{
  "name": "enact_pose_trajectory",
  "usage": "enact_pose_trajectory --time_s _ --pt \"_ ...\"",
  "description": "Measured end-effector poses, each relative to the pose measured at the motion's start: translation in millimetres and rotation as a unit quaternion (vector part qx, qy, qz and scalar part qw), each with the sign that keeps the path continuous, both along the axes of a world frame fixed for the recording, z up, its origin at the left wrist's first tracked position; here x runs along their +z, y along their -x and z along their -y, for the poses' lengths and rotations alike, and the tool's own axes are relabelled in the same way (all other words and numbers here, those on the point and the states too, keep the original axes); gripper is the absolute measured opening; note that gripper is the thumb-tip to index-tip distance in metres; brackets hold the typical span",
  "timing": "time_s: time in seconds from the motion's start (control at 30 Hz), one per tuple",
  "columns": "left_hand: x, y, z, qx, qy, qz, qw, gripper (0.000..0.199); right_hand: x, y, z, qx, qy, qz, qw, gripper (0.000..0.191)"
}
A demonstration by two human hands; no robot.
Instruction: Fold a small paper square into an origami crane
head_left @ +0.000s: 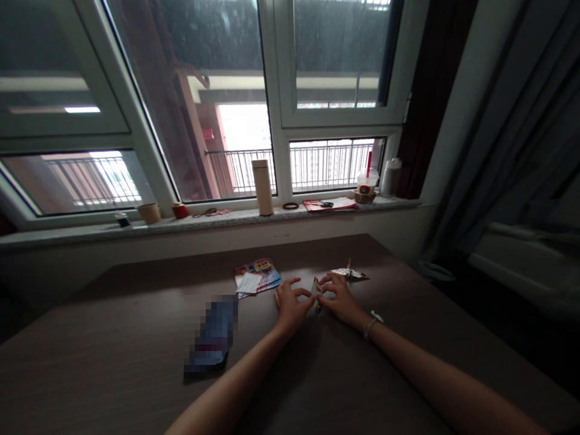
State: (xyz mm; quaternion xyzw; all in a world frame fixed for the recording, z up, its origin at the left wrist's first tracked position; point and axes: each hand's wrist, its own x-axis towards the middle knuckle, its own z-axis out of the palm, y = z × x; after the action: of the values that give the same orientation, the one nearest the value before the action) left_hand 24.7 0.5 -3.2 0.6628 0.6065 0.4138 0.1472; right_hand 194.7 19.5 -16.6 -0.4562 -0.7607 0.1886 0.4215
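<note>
Between my two hands, just above the dark table, is a small piece of folded printed paper (316, 286). My left hand (292, 303) pinches its left side between thumb and fingertips. From the other side my right hand (339, 297), with a bracelet (371, 325) at the wrist, grips it in the same way. The fingers cover part of the folds. Just beyond my right hand lies a folded paper crane (351, 272) with a printed pattern. A stack of colourful printed papers (257, 278) lies to the left of my left hand.
A dark, pixel-blurred object (212, 338) lies on the brown table (113, 338), left of my left forearm. Along the windowsill (217, 221) stand a beige flask (263, 187), a paper cup (149, 212), a drink cup with a red straw (367, 181) and scissors (324, 205) on red paper.
</note>
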Motion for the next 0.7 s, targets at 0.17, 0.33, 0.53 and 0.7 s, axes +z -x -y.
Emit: enact_pose_trajectory --time_s 0.17,0.33,0.53,0.7 --pt "-1.8 1 -2 0.004 -0.004 0.01 1.0 0.001 -2.1 1 -3 0.0 -0.008 -0.005 1.0 0.009" --pt "-0.8 4 -3 0.023 -0.003 0.021 0.999 0.003 -7.4 -5 -10 -0.034 0.005 -0.01 0.999 0.008" --pt "-1.3 5 -2 0.022 0.014 -0.001 1.0 0.008 -4.1 -6 -7 -0.021 -0.001 -0.006 1.0 0.008" --pt "-0.6 1 0 0.025 0.029 -0.015 0.999 0.005 -0.1 -2 -2 -0.001 -0.005 -0.008 1.0 0.007"
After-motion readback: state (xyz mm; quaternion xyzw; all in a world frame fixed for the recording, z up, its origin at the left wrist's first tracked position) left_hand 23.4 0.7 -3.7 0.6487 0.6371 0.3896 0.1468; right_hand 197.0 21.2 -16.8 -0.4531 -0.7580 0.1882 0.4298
